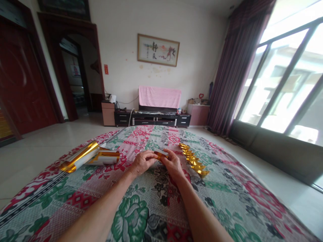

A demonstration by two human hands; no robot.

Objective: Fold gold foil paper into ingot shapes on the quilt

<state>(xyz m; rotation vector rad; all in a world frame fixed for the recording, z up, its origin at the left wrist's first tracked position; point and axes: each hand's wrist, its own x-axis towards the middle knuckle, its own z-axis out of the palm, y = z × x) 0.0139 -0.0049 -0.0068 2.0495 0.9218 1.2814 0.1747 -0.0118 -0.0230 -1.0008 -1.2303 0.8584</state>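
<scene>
My left hand and my right hand meet over the middle of the patterned cloth. Between their fingertips is a small piece of gold foil paper, its white side partly showing; both hands pinch it, and its exact folds are too small to make out. Just to the right of my right hand, several folded gold paper ingots stand in a slanting row. Left of my left hand lie curled sheets of gold foil paper with white backs, one overlapping another.
The floral cloth covers the broad surface under my arms. Beyond it, a low black TV cabinet stands against the wall, with a pink cloth draped over the screen. Windows and a purple curtain are on the right, doors on the left.
</scene>
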